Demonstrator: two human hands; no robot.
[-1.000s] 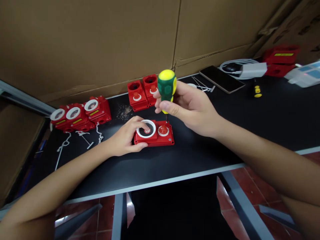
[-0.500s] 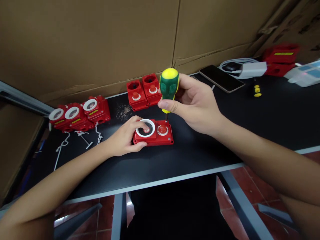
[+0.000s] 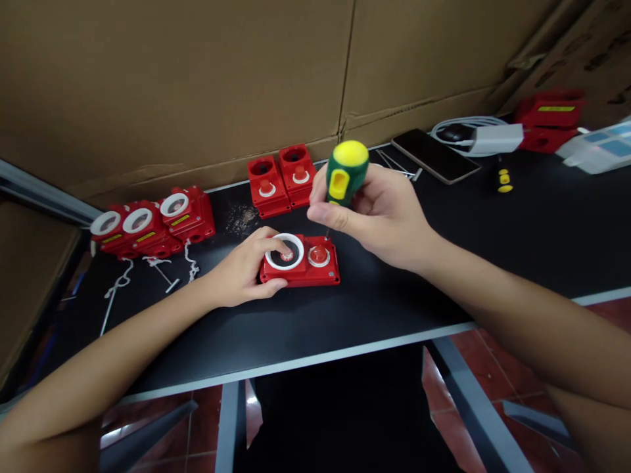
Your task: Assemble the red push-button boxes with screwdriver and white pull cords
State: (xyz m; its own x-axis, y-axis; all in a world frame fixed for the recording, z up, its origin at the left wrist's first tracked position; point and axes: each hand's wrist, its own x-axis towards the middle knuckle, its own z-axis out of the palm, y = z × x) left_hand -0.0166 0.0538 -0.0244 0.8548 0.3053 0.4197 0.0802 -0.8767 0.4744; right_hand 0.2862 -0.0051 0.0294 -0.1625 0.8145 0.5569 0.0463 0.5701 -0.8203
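Observation:
A red alarm call-point box lies on the black table, with a white ring at its left end and a clear-covered red lamp at its right. My left hand grips the box's left end, one finger reaching inside the white ring and the thumb along the near side. In my right hand is a green and yellow screwdriver, its handle tilted toward me. The screwdriver's thin shaft points down at the box's far right corner, where a screw sits. Whether the tip touches the screw is hard to make out.
Three red boxes with white rings stand at the left, white cords and small rods hanging from them. Two red housings sit behind my box. A phone, a white charger, and a small yellow-black screwdriver lie right. Cardboard walls the back.
The screwdriver handle has turned and tipped to the right and toward me in my right hand. My left hand still holds the box in the same way.

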